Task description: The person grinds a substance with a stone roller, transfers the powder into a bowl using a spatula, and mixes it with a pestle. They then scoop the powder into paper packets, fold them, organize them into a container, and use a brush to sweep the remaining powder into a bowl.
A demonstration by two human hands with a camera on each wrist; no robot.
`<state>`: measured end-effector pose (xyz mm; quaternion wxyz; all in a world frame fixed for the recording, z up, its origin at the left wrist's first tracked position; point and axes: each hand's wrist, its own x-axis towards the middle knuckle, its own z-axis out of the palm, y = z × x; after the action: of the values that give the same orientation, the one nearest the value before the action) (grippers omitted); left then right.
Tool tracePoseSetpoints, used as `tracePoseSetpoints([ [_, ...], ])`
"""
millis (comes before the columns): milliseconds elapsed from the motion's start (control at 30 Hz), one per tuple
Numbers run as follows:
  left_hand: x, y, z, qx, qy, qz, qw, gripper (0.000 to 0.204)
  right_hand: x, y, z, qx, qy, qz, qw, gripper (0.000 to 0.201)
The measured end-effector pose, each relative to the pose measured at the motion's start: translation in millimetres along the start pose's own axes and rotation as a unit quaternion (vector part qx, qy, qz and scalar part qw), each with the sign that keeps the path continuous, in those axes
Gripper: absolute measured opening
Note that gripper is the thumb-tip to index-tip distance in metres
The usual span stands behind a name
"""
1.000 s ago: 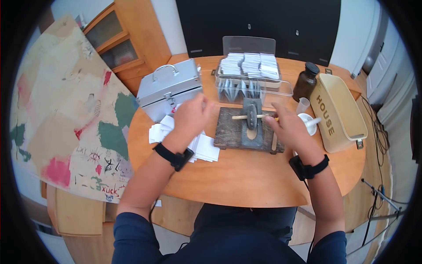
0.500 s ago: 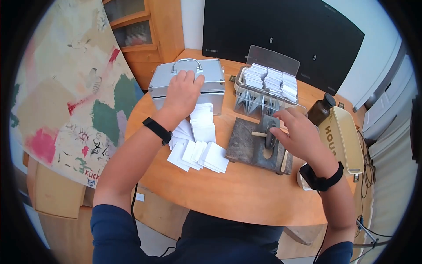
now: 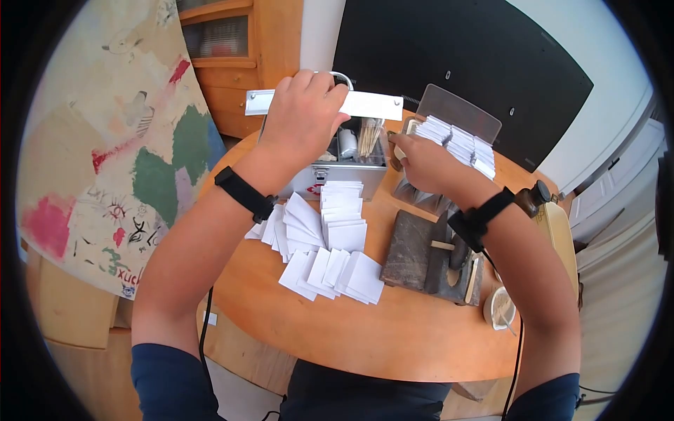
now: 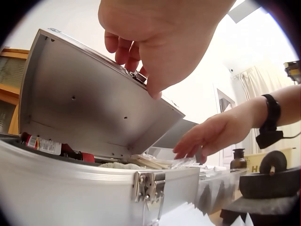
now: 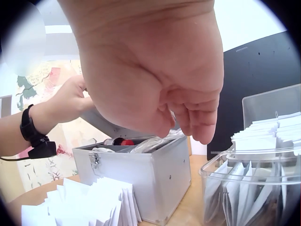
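My left hand [image 3: 305, 109] grips the front edge of the raised lid [image 3: 379, 105] of a silver metal case [image 3: 298, 184], thumb beneath the edge and fingers over the top. Inside the case are a white cylinder [image 3: 347, 142], a bundle of thin wooden sticks [image 3: 369, 137] in clear plastic and, in the left wrist view, a red container with a white label [image 4: 44, 144]. The right hand [image 3: 428, 163] hovers by the case's right side, palm down. Its fingers [image 5: 204, 125] bend loosely with nothing in them, close to the plastic-wrapped sticks in the left wrist view.
Folded white papers [image 3: 344, 214] lie before the case. Right of it stands a clear plastic box [image 5: 221, 176] of white packets. A dark board [image 3: 407, 256] bears a stone grinding trough and wheel [image 3: 460, 252]. Beyond are a bowl [image 3: 502, 309], brown bottle [image 3: 539, 193] and cream bin [image 3: 558, 224].
The left hand has moved to the case and lifted its lid, showing the contents. My right hand has left the grinding wheel and come left and forward to the case. The head view has turned.
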<state>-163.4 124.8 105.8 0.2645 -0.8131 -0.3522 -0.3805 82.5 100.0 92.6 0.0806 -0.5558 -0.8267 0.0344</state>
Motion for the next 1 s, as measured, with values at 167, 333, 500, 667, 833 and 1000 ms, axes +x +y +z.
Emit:
tracePoseSetpoints([
  [167, 8.5, -7.4, 5.2, 0.003, 0.012, -0.007, 1.0, 0.032, 25.5, -13.1, 6.3, 0.012, -0.017, 0.03, 0.999, 0.043],
  [333, 11.1, -13.1, 10.8, 0.004, 0.028, -0.002, 1.0, 0.032, 37.3, -7.5, 17.4, 0.013, 0.004, -0.026, 1.0, 0.052],
  [500, 14.2, -15.1, 13.8, 0.008, 0.029, -0.009, 1.0, 0.029, 40.3, -9.3, 9.8, 0.017, -0.027, -0.041, 0.999, 0.051],
  [667, 17.1, -16.5, 14.8, 0.003, 0.035, -0.007, 0.999, 0.029, 37.8, -11.9, 6.5, 0.03, -0.024, -0.052, 0.998, 0.05],
  [833, 18.3, -17.8, 16.6, 0.001, 0.039, -0.008, 0.999, 0.028, 38.2, -13.1, 4.9, 0.053, -0.074, -0.022, 0.996, 0.048],
  [1000, 19.2, -16.3, 14.4, 0.001, 0.03, -0.007, 1.0, 0.028, 37.2, -12.4, 10.5, -0.003, -0.031, -0.035, 0.999, 0.045],
])
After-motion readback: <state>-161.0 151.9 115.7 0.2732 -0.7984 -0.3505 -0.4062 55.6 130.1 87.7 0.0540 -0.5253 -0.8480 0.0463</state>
